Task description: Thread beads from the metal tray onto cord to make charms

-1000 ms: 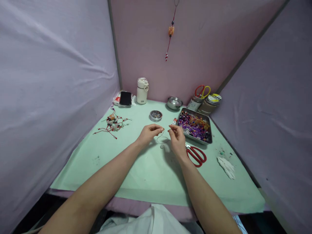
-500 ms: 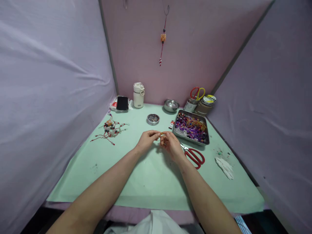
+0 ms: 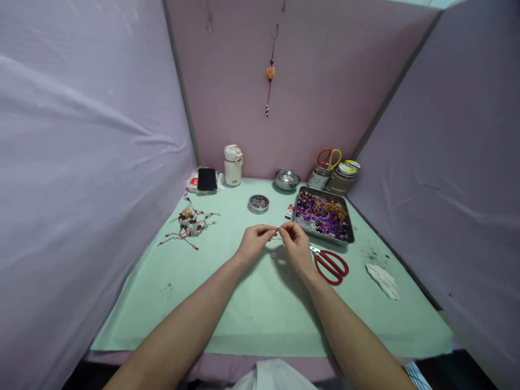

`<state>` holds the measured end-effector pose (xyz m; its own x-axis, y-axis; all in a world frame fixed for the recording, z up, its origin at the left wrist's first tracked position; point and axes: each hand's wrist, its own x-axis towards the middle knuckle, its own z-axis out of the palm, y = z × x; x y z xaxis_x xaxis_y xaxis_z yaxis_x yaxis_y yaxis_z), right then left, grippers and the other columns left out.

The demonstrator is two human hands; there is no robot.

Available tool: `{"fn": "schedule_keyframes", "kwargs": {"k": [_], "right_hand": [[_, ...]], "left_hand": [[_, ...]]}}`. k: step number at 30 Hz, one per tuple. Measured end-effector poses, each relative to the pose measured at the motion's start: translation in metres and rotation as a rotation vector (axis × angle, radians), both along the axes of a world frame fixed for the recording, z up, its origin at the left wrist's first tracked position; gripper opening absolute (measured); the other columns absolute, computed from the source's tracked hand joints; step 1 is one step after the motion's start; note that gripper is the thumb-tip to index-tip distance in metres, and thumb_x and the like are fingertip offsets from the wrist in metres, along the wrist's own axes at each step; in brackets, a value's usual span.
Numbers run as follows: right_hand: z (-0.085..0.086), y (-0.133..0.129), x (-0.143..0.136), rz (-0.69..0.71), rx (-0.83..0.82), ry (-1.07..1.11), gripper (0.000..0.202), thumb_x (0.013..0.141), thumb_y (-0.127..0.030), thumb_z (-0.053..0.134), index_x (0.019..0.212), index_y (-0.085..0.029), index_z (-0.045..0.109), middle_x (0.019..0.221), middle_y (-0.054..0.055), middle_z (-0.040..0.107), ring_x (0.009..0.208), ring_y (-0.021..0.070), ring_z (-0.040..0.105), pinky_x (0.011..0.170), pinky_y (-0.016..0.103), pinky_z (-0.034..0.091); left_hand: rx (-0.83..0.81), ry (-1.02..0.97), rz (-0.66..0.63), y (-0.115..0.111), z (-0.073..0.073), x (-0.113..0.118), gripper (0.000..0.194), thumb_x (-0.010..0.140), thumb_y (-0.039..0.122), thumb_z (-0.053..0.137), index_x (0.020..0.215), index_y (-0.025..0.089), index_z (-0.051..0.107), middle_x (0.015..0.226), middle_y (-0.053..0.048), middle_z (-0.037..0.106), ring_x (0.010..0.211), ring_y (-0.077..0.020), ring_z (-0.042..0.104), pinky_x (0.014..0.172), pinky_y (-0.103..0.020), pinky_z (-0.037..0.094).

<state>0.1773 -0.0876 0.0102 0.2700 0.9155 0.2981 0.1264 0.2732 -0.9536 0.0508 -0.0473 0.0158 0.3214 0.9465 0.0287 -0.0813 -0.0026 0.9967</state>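
Over the middle of the table, my left hand (image 3: pixel 255 242) and my right hand (image 3: pixel 296 242) meet fingertip to fingertip, both closed in a pinch. Between them is a thin yellow-brown cord (image 3: pixel 278 229), mostly hidden by the fingers. A pale loose strand (image 3: pixel 276 239) shows just below. Red-handled scissors (image 3: pixel 331 265) lie just right of my right hand, their blades partly hidden behind it. Close beyond that hand stands a metal tray (image 3: pixel 325 236) filled with purple and dark beads and yellow cords.
Beaded red-cord pieces (image 3: pixel 190 222) lie at left. Behind stand a round dish (image 3: pixel 259 210), a steel bowl (image 3: pixel 287 180), a white bottle (image 3: pixel 233 168), a phone (image 3: pixel 207 179) and jars (image 3: pixel 343 179). A white glove (image 3: pixel 382 281) lies right. A beaded string (image 3: pixel 270 73) hangs from a hook.
The whole view has shifted slightly, so the table appears lower and farther right. Both hands still pinch the cord; my right hand's fingers have drawn in closer around it.
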Motion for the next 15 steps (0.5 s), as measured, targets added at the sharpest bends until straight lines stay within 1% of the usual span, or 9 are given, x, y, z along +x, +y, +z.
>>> {"fn": "schedule_keyframes", "kwargs": {"k": [5,8,11,13,15], "right_hand": [[-0.0019,-0.0003,-0.0031,0.065,-0.029,-0.038,0.018,0.081,-0.038,0.057,0.079,-0.021,0.054,0.070,-0.002,0.052,0.064,0.0130,0.045,0.061,0.026,0.037],[-0.0040,0.0020,-0.0033,0.036,-0.041,0.006,0.019,0.081,-0.039,0.058,0.082,-0.021,0.053,0.071,-0.002,0.051,0.062,0.0125,0.044,0.061,0.026,0.037],[-0.0058,0.0039,-0.0029,0.014,-0.040,0.033,0.019,0.080,-0.038,0.059,0.088,-0.022,0.053,0.073,-0.003,0.052,0.063,0.0124,0.045,0.061,0.025,0.037],[-0.0056,0.0037,-0.0032,0.010,-0.039,0.000,0.019,0.080,-0.037,0.060,0.088,-0.021,0.054,0.074,-0.002,0.053,0.065,0.0128,0.046,0.062,0.025,0.038],[-0.0043,0.0026,-0.0039,0.011,-0.044,-0.066,0.017,0.080,-0.037,0.059,0.083,-0.020,0.056,0.072,-0.001,0.054,0.066,0.0133,0.047,0.063,0.026,0.038]], "left_hand": [[-0.064,-0.049,0.069,0.0000,0.0009,0.0007,0.023,0.065,0.031,0.070,0.080,0.014,0.073,0.081,-0.008,0.070,0.073,-0.0157,0.059,0.074,-0.032,0.046],[-0.084,-0.080,0.082,0.0013,0.0021,-0.0008,0.023,0.065,0.031,0.070,0.081,0.014,0.073,0.078,-0.008,0.070,0.072,-0.0148,0.057,0.073,-0.031,0.045],[-0.120,-0.153,0.099,0.0044,0.0006,-0.0024,0.024,0.065,0.031,0.071,0.082,0.014,0.073,0.077,-0.006,0.069,0.072,-0.0128,0.056,0.074,-0.029,0.044],[-0.172,-0.220,0.101,0.0066,-0.0014,-0.0028,0.025,0.063,0.031,0.073,0.082,0.015,0.073,0.077,-0.005,0.069,0.069,-0.0107,0.055,0.073,-0.027,0.044],[-0.241,-0.298,0.089,0.0079,-0.0031,-0.0025,0.025,0.061,0.029,0.075,0.080,0.014,0.072,0.074,-0.004,0.068,0.065,-0.0084,0.053,0.069,-0.024,0.043]]}}
